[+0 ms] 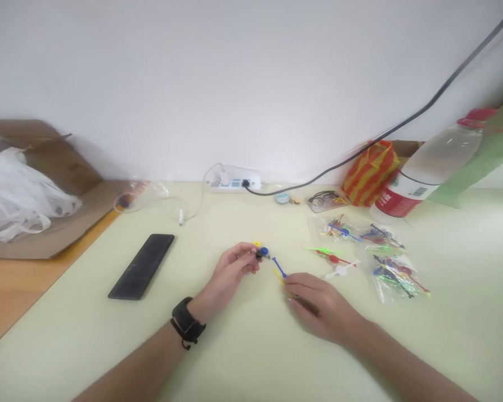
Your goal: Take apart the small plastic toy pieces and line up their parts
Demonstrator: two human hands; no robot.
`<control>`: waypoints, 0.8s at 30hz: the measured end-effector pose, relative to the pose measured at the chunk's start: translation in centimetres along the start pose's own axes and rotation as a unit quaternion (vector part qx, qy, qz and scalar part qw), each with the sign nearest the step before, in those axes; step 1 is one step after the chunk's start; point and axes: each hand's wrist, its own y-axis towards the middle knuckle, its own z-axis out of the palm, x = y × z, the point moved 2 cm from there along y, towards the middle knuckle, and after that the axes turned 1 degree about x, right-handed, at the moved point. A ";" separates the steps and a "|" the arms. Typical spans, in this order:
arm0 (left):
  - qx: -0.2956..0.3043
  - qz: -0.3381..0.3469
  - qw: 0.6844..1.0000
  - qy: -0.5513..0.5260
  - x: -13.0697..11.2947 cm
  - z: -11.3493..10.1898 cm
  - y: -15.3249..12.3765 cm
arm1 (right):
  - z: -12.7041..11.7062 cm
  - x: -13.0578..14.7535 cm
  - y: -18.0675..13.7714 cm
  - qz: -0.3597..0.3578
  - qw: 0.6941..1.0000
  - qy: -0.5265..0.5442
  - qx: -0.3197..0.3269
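Note:
Near the middle of the table, my left hand (233, 269) pinches small round plastic pieces, with a blue disc (264, 252), a black one and a bit of yellow showing at the fingertips. My right hand (318, 304) is closed around thin plastic spinner arrows. A blue arrow (279, 267) and a yellow one stick out toward the left hand, and the rest are hidden by the fingers. Just right of that hand lie loose arrows: a red arrow (334, 258), a white arrow (341, 269) and a green one.
Clear bags of coloured arrows (398, 276) lie to the right. Behind them stands a tilted-looking bottle (436, 162) beside a striped bag (369, 173). A phone (141, 267) rests at left, near a cardboard box (67, 223). A power strip (235, 183) with cables sits along the wall.

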 end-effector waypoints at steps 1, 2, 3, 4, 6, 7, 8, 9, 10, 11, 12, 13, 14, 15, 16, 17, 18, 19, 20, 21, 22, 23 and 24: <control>0.000 0.000 1.000 0.003 0.0 0.0 0.0 | 0.0 -0.1 0.0 0.000 1.000 0.003 -0.005; 0.000 0.000 1.000 0.005 0.0 0.0 -0.1 | 0.1 -0.2 0.0 0.002 1.000 0.007 -0.008; 0.001 0.001 1.000 0.008 0.1 0.0 -0.1 | 0.1 -0.3 0.0 0.006 1.000 0.010 -0.010; 0.003 0.003 1.000 0.010 0.1 0.0 -0.1 | 0.1 -0.3 0.0 0.010 1.000 0.013 -0.009; 0.008 0.005 1.000 0.013 0.1 0.0 -0.1 | 0.0 -0.3 0.0 0.019 1.000 0.019 -0.008; 0.009 0.006 1.000 0.013 0.1 0.0 -0.1 | -0.1 -0.3 0.1 0.024 0.999 0.020 -0.007; 0.010 0.003 1.000 0.014 0.1 0.0 -0.1 | -0.2 -0.3 0.1 0.027 0.999 0.021 -0.005; 0.010 0.000 1.000 0.015 0.0 0.0 -0.1 | -0.3 -0.2 0.2 0.029 0.999 0.021 -0.005; 0.009 -0.002 1.000 0.016 0.0 0.1 -0.1 | -0.3 -0.1 0.2 0.031 0.999 0.021 -0.003; 0.009 -0.004 1.000 0.017 0.0 0.1 -0.1 | -0.4 -0.1 0.2 0.033 0.999 0.020 0.000; 0.010 -0.005 1.000 0.018 -0.1 0.2 -0.1 | -0.5 0.0 0.3 0.034 0.999 0.021 0.004; 0.010 -0.005 1.000 0.018 -0.1 0.2 -0.1 | -0.5 0.0 0.3 0.035 0.999 0.022 0.007; 0.011 -0.004 1.000 0.018 -0.1 0.2 -0.1 | -0.5 0.0 0.3 0.035 0.999 0.023 0.010; 0.011 -0.002 1.000 0.016 -0.1 0.2 -0.1 | -0.6 0.0 0.3 0.036 0.999 0.024 0.013; 0.012 -0.002 1.000 0.016 0.0 0.2 -0.1 | -0.6 0.0 0.2 0.036 0.999 0.025 0.015; 0.014 -0.002 1.000 0.018 0.1 0.2 -0.1 | -0.6 0.0 0.2 0.035 0.999 0.025 0.016; 0.017 -0.001 1.000 0.021 0.1 0.2 -0.1 | -0.6 0.0 0.2 0.035 0.999 0.024 0.017; 0.021 0.001 0.999 0.025 0.2 0.2 -0.1 | -0.7 0.1 0.1 0.036 0.999 0.023 0.017; 0.025 0.002 0.999 0.029 0.2 0.1 -0.2 | -0.7 0.1 0.1 0.038 0.999 0.023 0.016; 0.026 0.005 0.999 0.032 0.3 0.1 -0.2 | -0.6 0.2 0.1 0.041 0.999 0.023 0.013; 0.026 0.007 0.999 0.033 0.3 0.1 -0.2 | -0.6 0.2 0.0 0.045 0.999 0.023 0.011; 0.025 0.009 0.999 0.034 0.3 0.0 -0.2 | -0.6 0.3 0.0 0.049 0.999 0.023 0.008; 0.024 0.010 0.999 0.035 0.3 0.0 -0.2 | -0.6 0.4 0.0 0.053 0.998 0.022 0.005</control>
